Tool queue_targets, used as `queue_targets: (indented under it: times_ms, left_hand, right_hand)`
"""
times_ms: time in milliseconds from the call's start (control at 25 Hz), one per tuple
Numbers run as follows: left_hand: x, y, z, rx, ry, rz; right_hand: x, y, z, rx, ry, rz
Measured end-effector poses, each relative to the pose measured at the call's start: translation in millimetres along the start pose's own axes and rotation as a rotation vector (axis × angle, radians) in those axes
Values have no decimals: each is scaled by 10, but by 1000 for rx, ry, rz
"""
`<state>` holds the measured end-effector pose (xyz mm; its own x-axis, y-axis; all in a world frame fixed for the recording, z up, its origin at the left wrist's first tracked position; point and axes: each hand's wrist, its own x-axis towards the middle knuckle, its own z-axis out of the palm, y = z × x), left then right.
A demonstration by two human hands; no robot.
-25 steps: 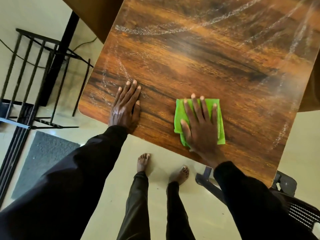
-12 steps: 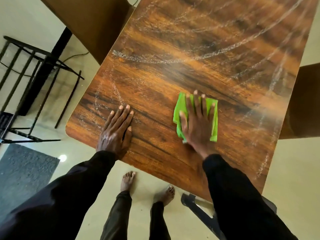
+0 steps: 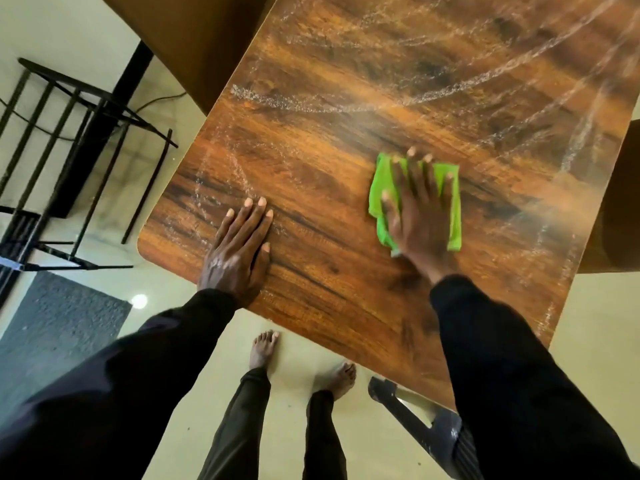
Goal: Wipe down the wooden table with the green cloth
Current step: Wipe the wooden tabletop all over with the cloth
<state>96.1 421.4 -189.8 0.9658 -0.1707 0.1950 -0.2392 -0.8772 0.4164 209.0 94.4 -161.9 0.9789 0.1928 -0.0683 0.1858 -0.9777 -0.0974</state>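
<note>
**Wiping Under Way, Most Work Lying Ahead**

At far left a black metal rack [image 3: 86, 109] stood on the pale floor, with a grey, rough-textured mat [image 3: 59, 327] in front of it. The wooden desk [image 3: 346, 98] filled the middle and right of the view: a glossy brown top with dark grain, a thin edge and a rounded near-left corner.

The left hand [image 3: 239, 252] lay flat near that corner, its fingers [image 3: 258, 216] straight, close together and holding nothing. It looked like a brace.

To its right, well apart from it, the right hand [image 3: 420, 216] pressed down on the green cloth [image 3: 377, 195]. Its fingers [image 3: 415, 171] were straight and slightly spread, pinning the cloth rather than gripping it. The cloth lay directly beneath the palm, folded into a rough rectangle, soft and bright, with its long axis running away from the person, in line with the fingers. Green showed on both sides of the hand.

The coming move probably turned on this: whitish, curved streaks [image 3: 294, 102] crossed the desk beyond the fingertips and out to the right, so the unwiped area lay ahead of the cloth. The right hand was the one placed to push it there. The streaks looked thin and smeary, likely easy to lift under flat, even pressure.

At lower right, part of a dark plastic chair [image 3: 440, 434] showed below the desk edge.
</note>
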Motion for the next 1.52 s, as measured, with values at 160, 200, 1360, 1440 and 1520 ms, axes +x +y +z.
queue_targets:
  times_ms: [160, 200, 1360, 1440, 1520]
  left_hand:
    - [-8, -26, 4, 36, -8, 40]
    - [-2, -12, 5, 43, -15, 51]
    - [716, 922, 482, 2, -87, 169]
    - [724, 929, 464, -16, -78, 168]
    - [729, 935, 463, -22, -60, 168]
  right_hand:
    - [205, -254, -19, 34, -4, 118]
    - [49, -362, 13, 26, -5, 60]
    - [127, 137, -5, 32, -10, -43]
    - [-381, -10, 76, 46, -22, -166]
    - [-984, -29, 149, 57, -51, -207]
